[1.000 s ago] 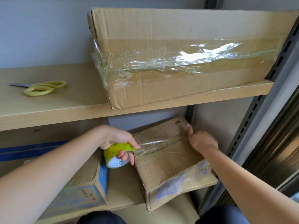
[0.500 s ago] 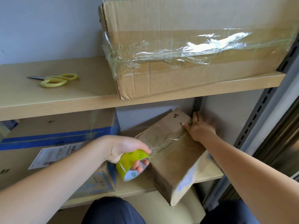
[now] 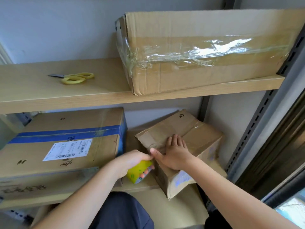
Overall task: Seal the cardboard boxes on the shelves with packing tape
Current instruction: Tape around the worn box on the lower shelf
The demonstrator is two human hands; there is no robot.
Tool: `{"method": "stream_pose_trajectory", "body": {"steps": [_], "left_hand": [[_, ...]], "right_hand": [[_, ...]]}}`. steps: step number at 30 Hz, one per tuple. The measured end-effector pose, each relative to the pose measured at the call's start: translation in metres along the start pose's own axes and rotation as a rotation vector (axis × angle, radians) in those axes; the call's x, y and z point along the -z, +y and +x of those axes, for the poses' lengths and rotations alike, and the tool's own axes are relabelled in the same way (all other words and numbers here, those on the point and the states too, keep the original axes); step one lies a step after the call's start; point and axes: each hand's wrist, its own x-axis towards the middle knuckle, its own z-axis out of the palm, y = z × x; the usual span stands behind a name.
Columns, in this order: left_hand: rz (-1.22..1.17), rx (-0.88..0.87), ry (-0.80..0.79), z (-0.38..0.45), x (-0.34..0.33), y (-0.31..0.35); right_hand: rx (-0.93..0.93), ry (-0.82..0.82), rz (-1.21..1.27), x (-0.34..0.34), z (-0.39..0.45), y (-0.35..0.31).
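On the far left of the lower shelf point(image 3: 92, 194) sits a large cardboard box with a blue tape band point(image 3: 66, 151) and a white shipping label, apparently closed already. Above it, on the upper shelf point(image 3: 33, 90), yellow-handled scissors point(image 3: 75, 78) lie well apart from the work, a likely tool for cutting the strip. Moving right, the left hand point(image 3: 132, 161) is curled round a yellow roll of packing tape point(image 3: 139, 172), fingers through its core, holding it just off the near-left edge of the small cardboard box point(image 3: 198, 141). That box stands askew on the lower shelf, one corner jutting past the shelf edge, with a clear strip laid across its top flaps. The right hand point(image 3: 175, 154) lies flat on the box top with fingers spread straight, pressing the strip down, its thumb beside the left hand. The box looks light and fairly stiff, though its creased flaps would probably give under hard pressure, so flat-palm pressing near the seam seems wise; being light, it may slide unless steadied. The tape is thin, glossy and prone to wrinkling, best kept taut from the roll. Farthest right on the upper shelf, a long cardboard box point(image 3: 206, 47) carries crinkled clear tape round its front and end.
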Motion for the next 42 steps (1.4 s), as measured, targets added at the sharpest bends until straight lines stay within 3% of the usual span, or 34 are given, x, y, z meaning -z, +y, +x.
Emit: {"method": "stream_pose_trajectory", "body": {"steps": [4,7,12,16,22,27,31,35,38,42], "left_hand": [[-0.227,0.055,0.157,0.012,-0.031,-0.015],[-0.246,-0.168,0.338,0.021,-0.044,-0.043],[-0.567,-0.315,0.062,0.015,-0.046,-0.07],[-0.246,-0.499,0.084,0.006,-0.034,-0.095],[-0.085,-0.506,0.181,-0.006,-0.031,-0.098],[-0.147,-0.59,0.135,-0.046,-0.034,-0.101],[-0.244,-0.646,-0.002,-0.074,-0.034,-0.119],[-0.177,-0.515,0.089,-0.076,-0.037,-0.135],[-0.107,-0.506,0.195,-0.075,-0.04,-0.129],[-0.216,-0.56,0.213,-0.079,-0.043,-0.117]], "right_hand": [[0.034,-0.004,0.002,-0.009,-0.021,-0.02],[0.019,0.053,-0.017,-0.011,-0.016,-0.019],[-0.081,0.13,-0.021,-0.014,-0.019,-0.032],[-0.069,0.282,-0.247,-0.021,-0.037,-0.049],[0.125,0.319,-0.383,0.003,-0.062,-0.034],[0.181,0.366,-0.277,0.018,-0.083,-0.025],[0.239,0.412,-0.181,0.037,-0.088,-0.022],[0.253,0.419,-0.114,0.057,-0.1,-0.013],[0.34,0.39,-0.039,0.068,-0.11,-0.009],[0.382,0.368,0.075,0.083,-0.12,-0.004]]}}
